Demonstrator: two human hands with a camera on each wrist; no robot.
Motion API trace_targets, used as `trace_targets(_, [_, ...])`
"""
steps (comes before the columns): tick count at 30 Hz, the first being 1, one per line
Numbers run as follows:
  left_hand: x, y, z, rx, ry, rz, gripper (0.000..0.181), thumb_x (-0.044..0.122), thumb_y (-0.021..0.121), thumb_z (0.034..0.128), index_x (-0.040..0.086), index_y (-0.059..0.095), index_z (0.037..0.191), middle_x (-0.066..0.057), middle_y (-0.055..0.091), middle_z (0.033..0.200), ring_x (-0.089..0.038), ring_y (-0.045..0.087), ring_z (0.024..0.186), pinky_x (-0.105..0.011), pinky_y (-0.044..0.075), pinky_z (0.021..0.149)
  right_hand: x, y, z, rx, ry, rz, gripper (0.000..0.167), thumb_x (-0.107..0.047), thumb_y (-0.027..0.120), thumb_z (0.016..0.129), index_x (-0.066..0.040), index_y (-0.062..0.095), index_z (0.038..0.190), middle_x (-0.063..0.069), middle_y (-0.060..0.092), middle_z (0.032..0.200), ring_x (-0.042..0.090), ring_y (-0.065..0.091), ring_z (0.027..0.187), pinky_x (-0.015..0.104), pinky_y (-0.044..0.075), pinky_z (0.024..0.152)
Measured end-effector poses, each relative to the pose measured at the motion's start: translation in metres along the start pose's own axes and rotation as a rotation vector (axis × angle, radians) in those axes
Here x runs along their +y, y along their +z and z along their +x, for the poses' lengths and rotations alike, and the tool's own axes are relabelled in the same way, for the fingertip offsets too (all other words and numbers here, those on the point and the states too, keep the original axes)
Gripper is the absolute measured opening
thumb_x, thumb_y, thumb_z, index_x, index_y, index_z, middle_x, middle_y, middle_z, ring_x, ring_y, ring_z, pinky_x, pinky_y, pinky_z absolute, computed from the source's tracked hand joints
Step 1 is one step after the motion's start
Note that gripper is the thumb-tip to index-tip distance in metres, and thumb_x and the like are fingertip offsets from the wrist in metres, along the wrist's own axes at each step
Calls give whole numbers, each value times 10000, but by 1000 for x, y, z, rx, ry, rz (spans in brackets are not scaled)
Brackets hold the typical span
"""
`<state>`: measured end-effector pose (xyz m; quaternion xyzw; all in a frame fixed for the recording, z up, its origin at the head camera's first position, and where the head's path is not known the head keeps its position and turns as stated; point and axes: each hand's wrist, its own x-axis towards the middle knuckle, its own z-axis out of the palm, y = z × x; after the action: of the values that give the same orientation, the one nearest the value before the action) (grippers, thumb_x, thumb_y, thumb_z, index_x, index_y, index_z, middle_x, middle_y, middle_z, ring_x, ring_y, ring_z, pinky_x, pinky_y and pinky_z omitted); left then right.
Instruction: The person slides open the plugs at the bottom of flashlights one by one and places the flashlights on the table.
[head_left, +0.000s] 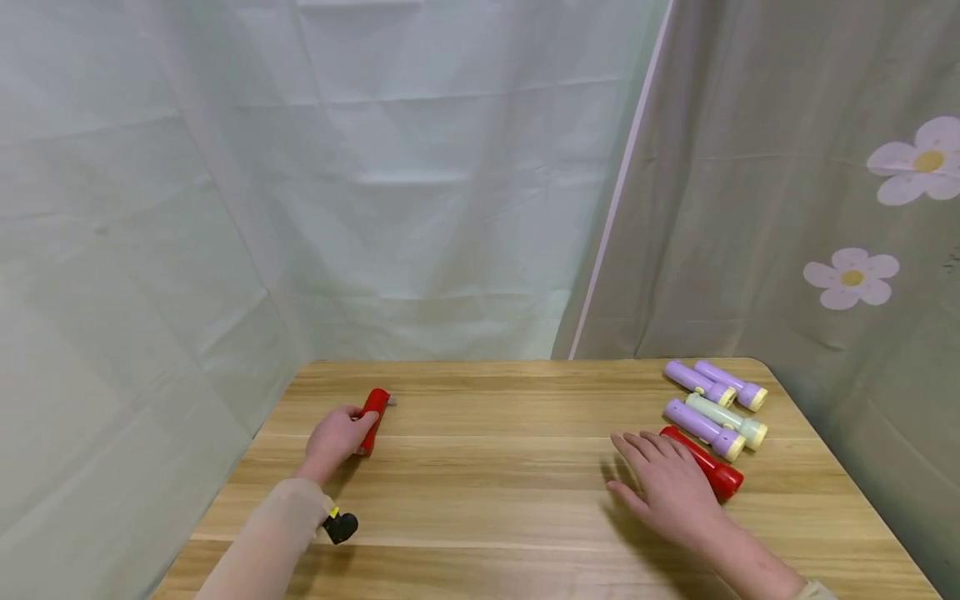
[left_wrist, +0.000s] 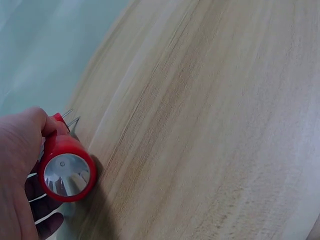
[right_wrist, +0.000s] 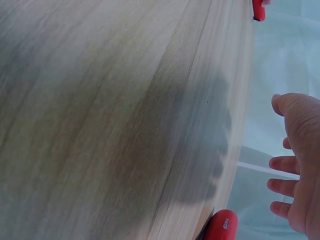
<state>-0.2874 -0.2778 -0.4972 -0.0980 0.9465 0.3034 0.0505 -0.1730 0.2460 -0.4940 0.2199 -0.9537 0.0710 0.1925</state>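
At the table's left side my left hand (head_left: 336, 440) grips a red flashlight (head_left: 377, 403). In the left wrist view the flashlight's round lens (left_wrist: 67, 175) faces the camera, and two thin metal prongs (left_wrist: 73, 120) stick out near its far end. My right hand (head_left: 671, 487), fingers extended and holding nothing, hovers over the right part of the table. Just beside it lies a second red flashlight (head_left: 723, 477), partly covered by the hand in the head view. The right wrist view shows the spread fingers of the right hand (right_wrist: 302, 165) and one rounded end of that red flashlight (right_wrist: 222, 226).
Past the second red flashlight lie three purple flashlights (head_left: 697, 423) and a pale green one (head_left: 726, 419), close together on the wooden table (head_left: 495, 475). Pale curtains (head_left: 450, 183) hang around the table, those on the right printed with flowers. A black device (head_left: 341, 527) is on the left wrist.
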Motion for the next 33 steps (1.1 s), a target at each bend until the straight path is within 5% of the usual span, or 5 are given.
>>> trace_targets(18, [-4,-2,-2,-2,11,19,650,466,477,1024,-62,529,1398,-184,657,1105,-292,609,907,-463,475,840,2,1,-1,-2,4,-1,663,-489,728,904,-91,601,1419,136,638,1341,387,561,1243,576,372,1077])
trace_targets(21, [-4,-3,-3,-1,22,36,687,480,456,1031,-68,481,1446,-251,629,1226,-341,610,994,-509,478,896,2,1,-1,6,4,-6,663,-491,729,902,-94,603,1418,135,640,1336,388,563,1240,582,378,1070])
trace_targets(28, [2,-3,0,124,79,178,808,570,439,1018,-43,356,1539,-371,401,1456,-539,383,1278,-662,322,1055,7,-2,-2,27,5,-10,662,-485,746,891,-86,615,1401,134,646,1321,399,567,1238,583,343,1093])
trace_targets(33, [17,-2,-4,226,217,242,791,546,504,1005,-29,373,1532,-340,388,1477,-544,326,1337,-685,248,1097,12,-3,-1,37,21,-10,666,-487,742,889,-73,616,1396,135,642,1324,392,555,1249,580,302,1115])
